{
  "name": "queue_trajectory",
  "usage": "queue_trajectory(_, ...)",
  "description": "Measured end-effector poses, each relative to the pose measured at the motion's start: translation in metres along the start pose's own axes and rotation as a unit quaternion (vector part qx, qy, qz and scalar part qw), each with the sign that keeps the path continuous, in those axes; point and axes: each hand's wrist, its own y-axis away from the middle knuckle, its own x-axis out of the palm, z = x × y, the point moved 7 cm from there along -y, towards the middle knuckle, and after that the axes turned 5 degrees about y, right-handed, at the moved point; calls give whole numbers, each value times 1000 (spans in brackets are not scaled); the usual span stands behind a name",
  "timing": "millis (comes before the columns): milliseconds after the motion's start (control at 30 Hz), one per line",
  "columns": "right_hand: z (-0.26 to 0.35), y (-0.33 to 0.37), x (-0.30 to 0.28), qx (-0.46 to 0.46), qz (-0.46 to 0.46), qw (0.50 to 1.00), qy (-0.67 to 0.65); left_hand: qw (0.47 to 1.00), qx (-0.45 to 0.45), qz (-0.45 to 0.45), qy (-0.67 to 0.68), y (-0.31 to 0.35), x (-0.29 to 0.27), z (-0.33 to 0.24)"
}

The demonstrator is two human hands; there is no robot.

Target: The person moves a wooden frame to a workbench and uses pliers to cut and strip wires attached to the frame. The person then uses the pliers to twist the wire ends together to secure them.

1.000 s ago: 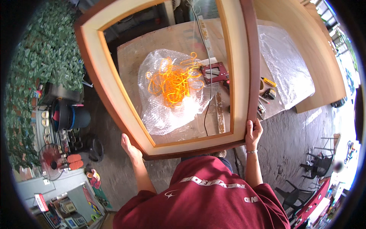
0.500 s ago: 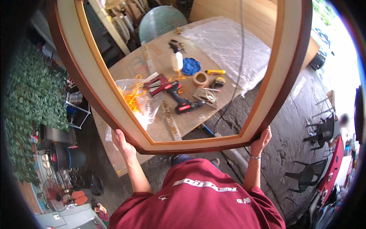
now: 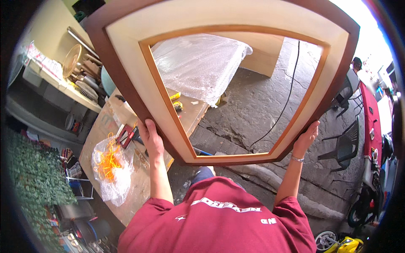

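Nearest the camera, the person's red shirt fills the lower middle, with two bare forearms rising from it. To the lower left, on the wooden table, lies a clear plastic bag with a tangle of orange cord inside, roughly oval and crumpled, and just beyond it a red clamp-like tool. The left hand is closed around the lower left edge of the large picture frame, thumb on the pale face and the fingers hidden behind the dark outer moulding. The right hand presses against the lower right edge of the frame, palm to the dark moulding with the fingers curled partly round it; a thin bracelet sits on that wrist. The frame is held up in the air in front of the person, above the table's right end and the stone floor, its face turned to the camera. It has a dark brown outer border, a wide cream band and a narrow orange-brown inner lip around an empty opening. Its shorter bottom rail lies nearest the person, and its long axis runs away from the person toward the top of the view. Through the opening show a sheet of bubble wrap draped over a pale board, a yellow tape measure on the table, and a black cable trailing over the floor. Farther right stands a dark plastic chair.
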Motion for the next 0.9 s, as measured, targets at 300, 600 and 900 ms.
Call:
queue_trajectory(300,3,-134,-14,-11,-221,974,-48,946,-168,-46,272,-67,179,122)
queue_trajectory(600,46,-273,-40,-246,137,914,-293,550,-616,171,537,-31,400,290)
queue_trajectory(900,52,-368,31,-264,300,898,-183,599,-631,466,160,-58,567,358)
